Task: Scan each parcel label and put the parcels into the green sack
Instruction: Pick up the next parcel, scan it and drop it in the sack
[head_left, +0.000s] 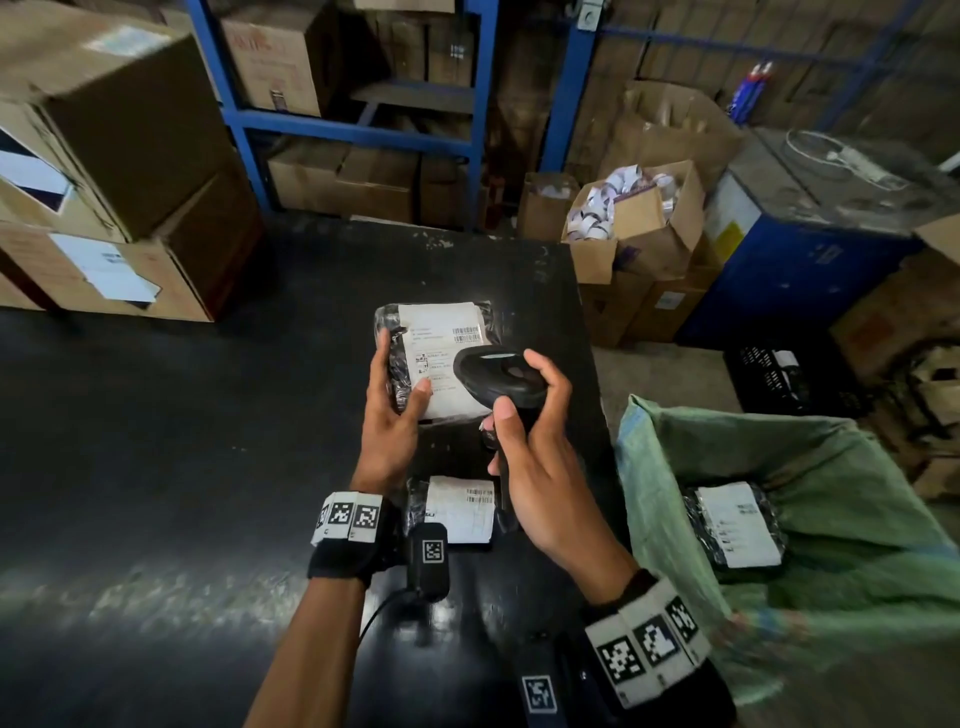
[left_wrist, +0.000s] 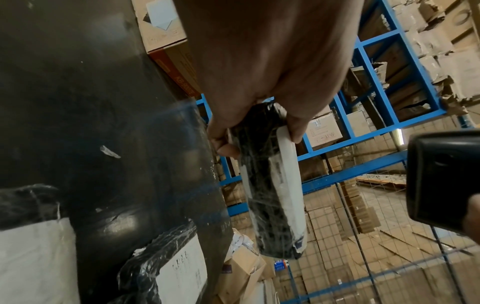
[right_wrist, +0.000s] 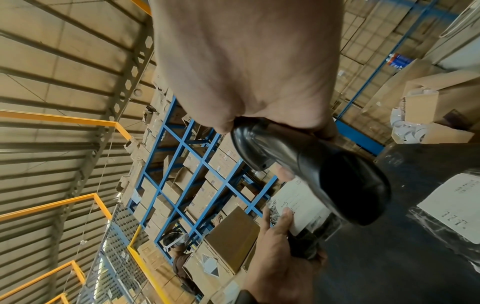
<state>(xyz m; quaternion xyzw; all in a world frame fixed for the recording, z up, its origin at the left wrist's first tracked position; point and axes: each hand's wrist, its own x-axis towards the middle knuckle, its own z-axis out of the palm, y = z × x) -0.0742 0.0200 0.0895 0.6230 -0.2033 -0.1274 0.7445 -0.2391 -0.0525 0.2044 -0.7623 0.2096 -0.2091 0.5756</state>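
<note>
My left hand (head_left: 397, 400) grips a black-wrapped parcel (head_left: 441, 332) with a white label above the black table (head_left: 182, 441), thumb on the label. From the left wrist view the parcel (left_wrist: 272, 185) shows edge-on between thumb and fingers. My right hand (head_left: 524, 431) holds a black barcode scanner (head_left: 501, 376) by its handle, its head over the label's lower right. In the right wrist view the scanner (right_wrist: 319, 172) points at the label (right_wrist: 293, 201). A second parcel (head_left: 460, 506) lies on the table under my hands. A third parcel (head_left: 732, 525) lies inside the green sack (head_left: 831, 493) at right.
Cardboard boxes (head_left: 104, 156) are stacked at the table's far left. Blue shelving (head_left: 478, 104) with boxes stands behind. An open box of tape rolls (head_left: 634, 218), a blue machine (head_left: 810, 249) and a black crate (head_left: 779, 374) stand beyond the sack.
</note>
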